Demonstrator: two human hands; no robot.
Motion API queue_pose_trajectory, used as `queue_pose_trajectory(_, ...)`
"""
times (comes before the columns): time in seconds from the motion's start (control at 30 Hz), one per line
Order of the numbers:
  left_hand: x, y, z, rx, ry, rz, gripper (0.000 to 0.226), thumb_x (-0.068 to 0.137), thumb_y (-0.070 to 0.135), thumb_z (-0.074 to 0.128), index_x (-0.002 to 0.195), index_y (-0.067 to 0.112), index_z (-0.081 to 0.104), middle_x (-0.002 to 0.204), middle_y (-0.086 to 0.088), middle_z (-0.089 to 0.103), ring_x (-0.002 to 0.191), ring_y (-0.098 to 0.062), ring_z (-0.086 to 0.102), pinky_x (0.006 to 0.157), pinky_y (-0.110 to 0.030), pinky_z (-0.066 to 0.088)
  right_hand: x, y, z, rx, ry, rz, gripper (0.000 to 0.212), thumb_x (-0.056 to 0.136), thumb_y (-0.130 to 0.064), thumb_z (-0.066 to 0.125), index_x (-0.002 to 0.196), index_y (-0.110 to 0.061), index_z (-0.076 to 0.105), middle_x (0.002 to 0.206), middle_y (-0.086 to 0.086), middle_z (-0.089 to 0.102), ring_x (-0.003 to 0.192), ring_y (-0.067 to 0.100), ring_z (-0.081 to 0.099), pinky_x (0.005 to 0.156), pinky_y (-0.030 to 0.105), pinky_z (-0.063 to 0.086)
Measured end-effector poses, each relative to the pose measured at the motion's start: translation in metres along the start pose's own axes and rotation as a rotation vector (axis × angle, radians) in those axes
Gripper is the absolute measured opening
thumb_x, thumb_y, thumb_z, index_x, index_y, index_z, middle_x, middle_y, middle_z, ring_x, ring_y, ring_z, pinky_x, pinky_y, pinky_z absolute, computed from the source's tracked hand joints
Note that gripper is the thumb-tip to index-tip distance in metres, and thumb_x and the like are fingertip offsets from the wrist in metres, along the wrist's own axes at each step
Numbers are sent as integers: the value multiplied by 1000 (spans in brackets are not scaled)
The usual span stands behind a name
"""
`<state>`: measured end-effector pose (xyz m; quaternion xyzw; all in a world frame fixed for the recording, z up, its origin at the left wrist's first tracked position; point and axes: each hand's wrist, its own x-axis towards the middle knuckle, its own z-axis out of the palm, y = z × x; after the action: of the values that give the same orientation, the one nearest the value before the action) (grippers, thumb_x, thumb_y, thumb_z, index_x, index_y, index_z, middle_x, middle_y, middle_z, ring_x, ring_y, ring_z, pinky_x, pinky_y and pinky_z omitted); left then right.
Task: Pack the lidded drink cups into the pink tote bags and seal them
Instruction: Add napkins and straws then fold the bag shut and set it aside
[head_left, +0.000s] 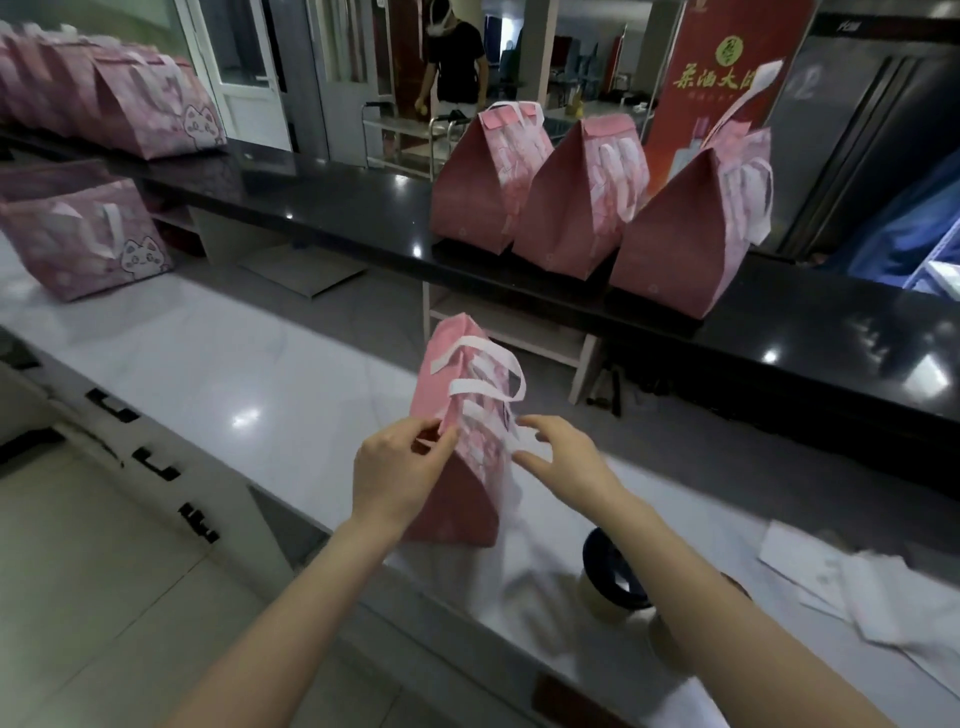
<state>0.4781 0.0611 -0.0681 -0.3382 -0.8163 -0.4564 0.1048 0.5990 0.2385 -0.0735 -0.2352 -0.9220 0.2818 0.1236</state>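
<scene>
Three sealed totes (576, 208) behind; fourth tote (451, 374) pinched by left fingers (410, 427), right fingers (540, 423) spread

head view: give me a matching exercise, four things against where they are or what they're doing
1 left hand
2 right hand
3 three closed bags
4 dark-lidded cup

a on the black counter
b pinches the near bag
c on the white counter
d open, fingers spread

Pairs: 1-b, 2-d, 3-a, 4-c
</scene>
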Motion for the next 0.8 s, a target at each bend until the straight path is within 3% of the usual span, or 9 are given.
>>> queue_pose_trajectory(0.07, -15, -3, -4, -37, -50, 25, 23, 85, 30, 72, 103, 16, 73, 94, -1, 72, 86, -19, 66, 80, -32, 52, -14, -7, 16, 41, -63, -1, 61, 87, -34, 66, 141, -26, 41, 142, -2, 46, 127, 17, 47, 101, 28, 36)
queue_pose_trajectory(0.2, -40, -29, -11, 32, -297, 17, 66, 80, 25, 75, 140, 21, 47, 131, -3, 50, 120, -21, 50, 105, -31, 39, -31, -15, 42, 59, -184, 66, 85, 81, -32, 72, 149, -33, 20, 144, 7, 40, 128, 27, 45, 104, 39, 39)
queue_pose_trajectory(0.33, -48, -54, -5, 51, -481, -135, 100, 74, 32, 80, 152, 34, 17, 154, -10, 21, 138, -27, 35, 109, -35, 35, -35, -16, 62, 101, -182, 116, 99, 79, -22, 71, 150, -38, 4, 139, 12, 44, 120, 32, 51, 96, 38, 44)
queue_pose_trajectory(0.4, -44, -62, 2, 53, -528, -146, 107, 71, 34, 81, 151, 39, 9, 155, -13, 18, 138, -29, 35, 108, -37, 37, -30, -13, 70, 88, -161, 142, 106, 78, -15, 70, 150, -41, -4, 136, 12, 47, 114, 31, 55, 90, 37, 47)
queue_pose_trajectory(0.53, -31, -80, 18, -24, -505, -82, 113, 69, 24, 81, 149, 40, 3, 148, -9, 34, 129, -30, 44, 103, -40, 42, -18, -12, 87, 105, -118, 153, 115, 77, -8, 67, 143, -51, -17, 136, 11, 49, 112, 31, 57, 87, 35, 49)
queue_pose_trajectory(0.7, -2, -116, 8, -54, -375, 24, 113, 74, 7, 73, 139, 56, -6, 140, -2, 46, 123, -22, 49, 100, -34, 44, 13, -35, 106, 141, 8, 90, 109, 76, -1, 60, 142, -60, -5, 125, 10, 56, 103, 30, 60, 85, 45, 52)
queue_pose_trajectory(0.8, 27, -142, -19, -59, -300, 54, 116, 74, 6, 71, 138, 63, -6, 132, 0, 52, 115, -20, 54, 92, -31, 47, 41, -71, 119, 187, 20, 50, 107, 74, 2, 56, 142, -60, 1, 130, 1, 55, 107, 24, 60, 85, 43, 52)
